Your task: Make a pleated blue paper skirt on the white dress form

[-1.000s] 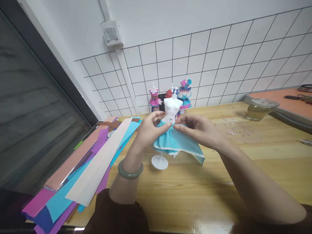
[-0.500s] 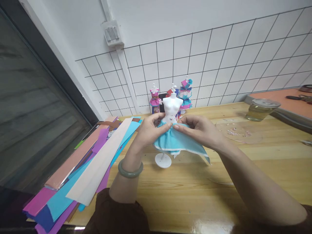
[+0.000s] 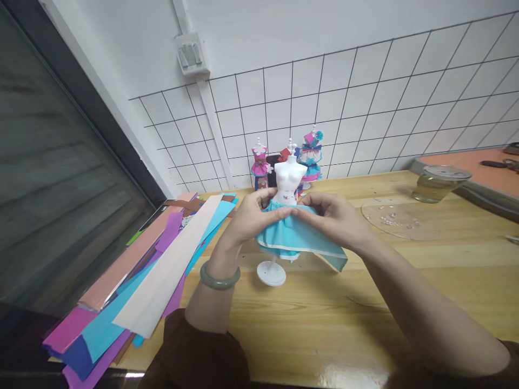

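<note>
A small white dress form point(image 3: 290, 175) stands on a round white base over the wooden table. Light blue crepe paper point(image 3: 300, 232) with a white lower edge is gathered around its waist, its loose end hanging out to the right. My left hand point(image 3: 257, 216), with a green bangle on the wrist, pinches the gathered top edge at the waist's left side. At the right side, my right hand point(image 3: 332, 219) pinches the same edge between thumb and fingers. The two thumb tips nearly meet at the front of the waist.
Strips of coloured crepe paper point(image 3: 170, 265) lie piled at the left. Dressed small forms point(image 3: 311, 156) stand behind, near the gridded wall. At the right are a clear dish point(image 3: 399, 221) with small beads, a cup of yellowish liquid point(image 3: 436, 186) and an orange mat point(image 3: 478, 167).
My thumbs have come closer together at the front of the waist. The paper's loose end has shifted slightly, and the whole view has moved a little.
</note>
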Motion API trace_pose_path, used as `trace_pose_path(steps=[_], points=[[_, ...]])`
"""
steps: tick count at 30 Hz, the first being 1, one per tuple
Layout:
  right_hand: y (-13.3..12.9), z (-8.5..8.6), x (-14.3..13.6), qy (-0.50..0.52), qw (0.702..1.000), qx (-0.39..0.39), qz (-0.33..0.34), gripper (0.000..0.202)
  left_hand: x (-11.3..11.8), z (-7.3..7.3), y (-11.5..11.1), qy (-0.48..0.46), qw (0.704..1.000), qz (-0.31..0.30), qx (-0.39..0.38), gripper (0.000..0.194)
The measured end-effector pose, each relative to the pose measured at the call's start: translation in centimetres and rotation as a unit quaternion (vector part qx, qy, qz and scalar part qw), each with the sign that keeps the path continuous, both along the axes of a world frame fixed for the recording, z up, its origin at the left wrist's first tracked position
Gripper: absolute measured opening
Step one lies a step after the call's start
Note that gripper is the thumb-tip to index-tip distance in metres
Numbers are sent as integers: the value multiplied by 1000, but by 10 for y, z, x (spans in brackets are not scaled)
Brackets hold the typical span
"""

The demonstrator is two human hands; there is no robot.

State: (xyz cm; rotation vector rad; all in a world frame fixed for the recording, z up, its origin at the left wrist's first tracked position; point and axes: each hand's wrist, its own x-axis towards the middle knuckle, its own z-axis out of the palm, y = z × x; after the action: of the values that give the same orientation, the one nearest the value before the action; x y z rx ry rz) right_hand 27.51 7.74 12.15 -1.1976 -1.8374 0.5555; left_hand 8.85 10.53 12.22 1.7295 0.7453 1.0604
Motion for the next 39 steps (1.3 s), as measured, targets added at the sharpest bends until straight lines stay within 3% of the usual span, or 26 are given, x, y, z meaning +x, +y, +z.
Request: trace_pose_path(steps=[4,11,19,30,39], points=[[1,-1,-1,12,999,-16,36,33,-3,-2,2,24,1000,6,11,48],[0,-1,-1,2,999,-26,28,36,-7,-2,4,35,998,38,22,46],[1,-4,0,62,997,-27,44,38,-9,0,6,26,998,53,23,47],[-7,2,-1,-51,999,9,8,28,-10,3,4,51,995,70,42,46],[-13,3,-4,-56,994,54,76,22,-9,6,1,40,995,78,52,42]])
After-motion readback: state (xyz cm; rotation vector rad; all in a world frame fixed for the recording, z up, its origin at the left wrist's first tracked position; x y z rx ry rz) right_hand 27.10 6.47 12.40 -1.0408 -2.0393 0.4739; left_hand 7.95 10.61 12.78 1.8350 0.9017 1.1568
